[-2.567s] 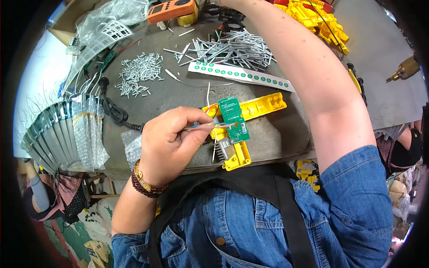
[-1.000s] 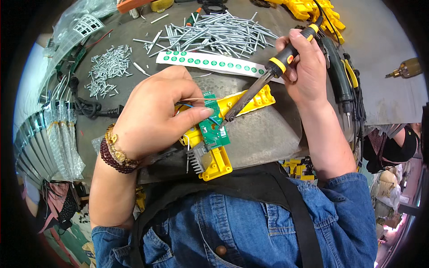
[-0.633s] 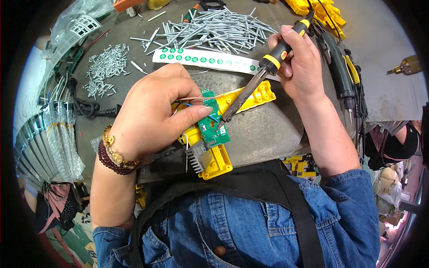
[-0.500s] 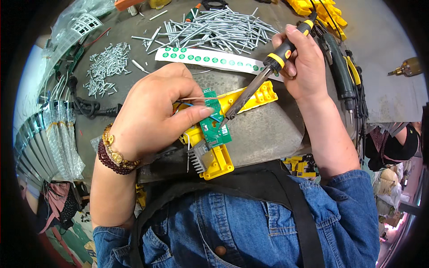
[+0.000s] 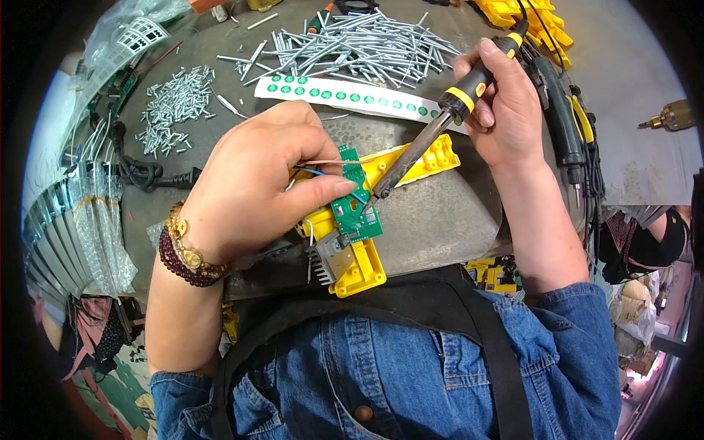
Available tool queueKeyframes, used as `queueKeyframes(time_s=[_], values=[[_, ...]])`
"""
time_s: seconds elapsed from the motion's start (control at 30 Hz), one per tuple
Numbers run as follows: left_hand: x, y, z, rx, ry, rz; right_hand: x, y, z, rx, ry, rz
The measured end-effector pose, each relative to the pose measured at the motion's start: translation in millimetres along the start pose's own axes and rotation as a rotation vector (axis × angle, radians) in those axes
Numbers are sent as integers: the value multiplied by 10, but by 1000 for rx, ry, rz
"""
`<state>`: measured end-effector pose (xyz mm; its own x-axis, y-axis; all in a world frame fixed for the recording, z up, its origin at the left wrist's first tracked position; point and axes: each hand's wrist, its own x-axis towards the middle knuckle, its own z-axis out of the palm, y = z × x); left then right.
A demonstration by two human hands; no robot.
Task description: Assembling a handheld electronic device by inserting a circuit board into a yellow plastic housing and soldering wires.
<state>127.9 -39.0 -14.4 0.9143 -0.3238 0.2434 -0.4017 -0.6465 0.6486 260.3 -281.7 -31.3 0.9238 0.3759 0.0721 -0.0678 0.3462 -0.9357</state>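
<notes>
Right hand (image 5: 510, 106) closed round one soldering iron (image 5: 431, 133); my left (image 5: 260, 172) pinches two wires (image 5: 311, 171) over one board (image 5: 349, 219), near desk's (image 5: 440, 213) front edge.

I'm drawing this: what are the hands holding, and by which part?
The right hand holds a soldering iron by its black-and-yellow handle. The left hand pinches a blue wire near the green board; the fingers hide the exact spot.

light: bright, even | shadows: soft | sheen: tabletop (image 5: 444, 216) | centre: sharp | edges: bent, black rim
</notes>
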Motion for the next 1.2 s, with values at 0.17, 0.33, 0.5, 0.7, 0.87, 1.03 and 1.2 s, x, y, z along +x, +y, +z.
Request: queueKeyframes(time_s=[0.17,0.33,0.5,0.7,0.87,1.03,1.2], values=[[-15,-13,21,-31,22,-8,-18,-8,37,-23,26,-8],[-2,-17,22,-20,28,21,-15,-27,38,12,20,-11],[1,-7,27,-22,41,29,-23,-65,39,27,33,-55],[-10,-25,35,-19,49,47,-49,-64,81,-6,29,-114],[-18,-17,32,-15,55,50,-7,-120,-23,148,29,-73],[-6,-27,39,-16,60,41,3,-169,-58,179,55,-93],[-4,-35,42,12,70,55,31,-179,-78,228,-33,-87]])
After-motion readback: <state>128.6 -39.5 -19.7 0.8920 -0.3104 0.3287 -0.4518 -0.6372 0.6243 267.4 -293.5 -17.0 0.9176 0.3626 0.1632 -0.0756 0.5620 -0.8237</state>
